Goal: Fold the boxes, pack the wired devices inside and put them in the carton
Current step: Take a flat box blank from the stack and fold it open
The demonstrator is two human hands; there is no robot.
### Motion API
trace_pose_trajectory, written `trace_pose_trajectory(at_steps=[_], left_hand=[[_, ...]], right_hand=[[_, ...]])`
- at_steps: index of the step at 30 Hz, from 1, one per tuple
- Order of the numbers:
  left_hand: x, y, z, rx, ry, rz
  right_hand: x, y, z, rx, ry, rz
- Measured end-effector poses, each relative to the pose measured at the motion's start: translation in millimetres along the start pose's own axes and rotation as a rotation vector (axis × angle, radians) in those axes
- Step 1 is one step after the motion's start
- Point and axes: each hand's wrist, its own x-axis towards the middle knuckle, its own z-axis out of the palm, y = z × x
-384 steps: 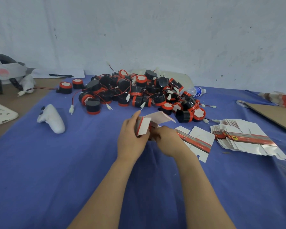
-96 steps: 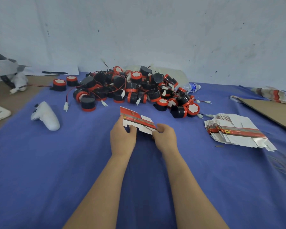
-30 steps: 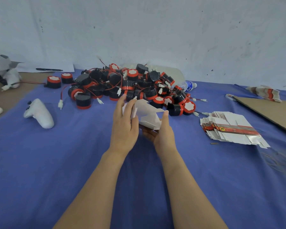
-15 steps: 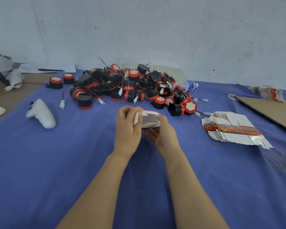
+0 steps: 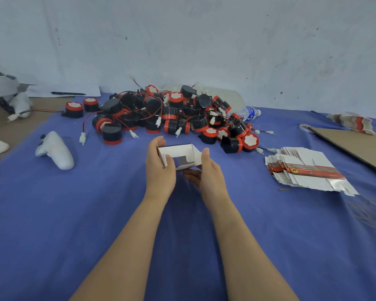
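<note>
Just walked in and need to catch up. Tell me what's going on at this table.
A person is folding a small white box, holding it up with the left hand and the right hand above the blue cloth. The box is opened out and looks empty. The pile of black and red wired devices lies just beyond it, and a stack of flat box blanks lies to the right.

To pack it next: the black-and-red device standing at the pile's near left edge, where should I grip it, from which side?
Grip the device round its black body, probably coming from above: it stands upright, red band down, at the pile edge, with top and near side free.
</note>
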Motion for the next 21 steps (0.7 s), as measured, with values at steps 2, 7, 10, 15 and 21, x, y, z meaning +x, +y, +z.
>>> trace_pose_trajectory(at_steps=[2,7,10,15,21], left_hand=[[2,-3,-2,0.029,0.0,0.013],[2,-2,-4,0.016,-0.027,0.068],[0,4,-4,0.054,-0.086,0.186],[-3,12,-6,0.149,-0.212,0.287],[-6,13,-3,0.17,-0.297,0.315]], right_hand=[[0,0,2,0.147,-0.02,0.065],[0,-1,-1,0.339,-0.128,0.103],[0,-3,-9,0.36,-0.168,0.123],[0,-4,-21,0.335,-0.2,0.228],[-1,-3,-18,0.248,-0.178,0.249]])
